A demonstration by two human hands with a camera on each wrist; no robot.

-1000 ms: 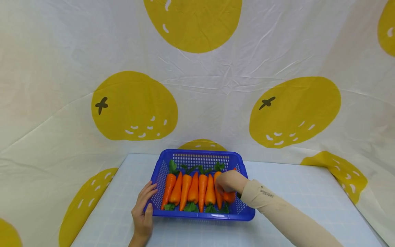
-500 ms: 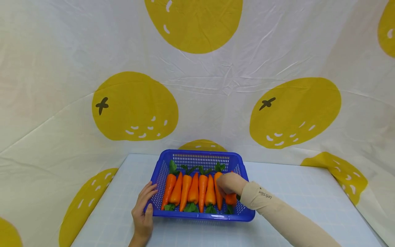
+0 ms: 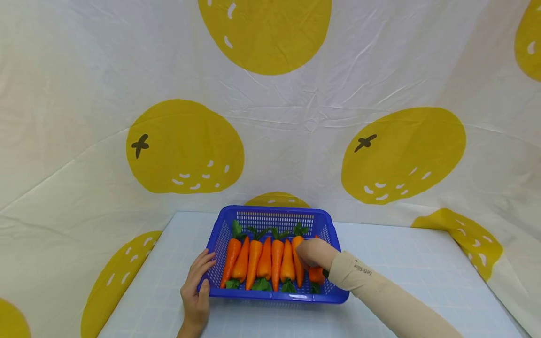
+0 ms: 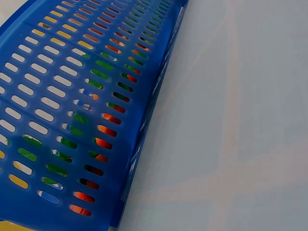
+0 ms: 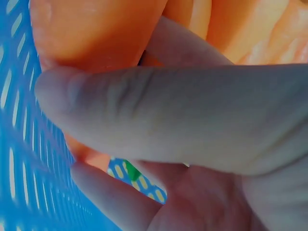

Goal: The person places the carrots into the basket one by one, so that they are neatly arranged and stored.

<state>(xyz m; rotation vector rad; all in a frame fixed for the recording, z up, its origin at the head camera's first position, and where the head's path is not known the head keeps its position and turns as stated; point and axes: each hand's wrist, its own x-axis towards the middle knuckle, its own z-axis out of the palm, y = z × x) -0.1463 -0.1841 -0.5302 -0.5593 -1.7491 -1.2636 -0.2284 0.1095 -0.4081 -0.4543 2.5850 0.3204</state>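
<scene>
In the head view a blue plastic basket (image 3: 279,295) holds a row of orange carrots (image 3: 264,263) with green tops, laid side by side and pointing alternately away and toward me. My left hand (image 3: 196,286) grips the basket's near left corner, fingers over the left rim and thumb at the front. Inside the right end, my right hand (image 3: 317,253) holds the last carrot (image 3: 316,276), its leafy end toward me. In the right wrist view thumb and fingers wrap that carrot (image 5: 96,33) close to the mesh wall. The left wrist view shows the basket's slotted side (image 4: 57,96) without fingers.
The basket stands on a pale checked tabletop (image 3: 401,272). Behind and beside it hangs a white cloth (image 3: 291,141) printed with big yellow fruit. A beige sleeve (image 3: 380,291) covers the right forearm, crossing the basket's right rim.
The right hand has moved slightly right and down with its carrot, which now lies a little farther from its neighbour. The left hand and basket stay in place.
</scene>
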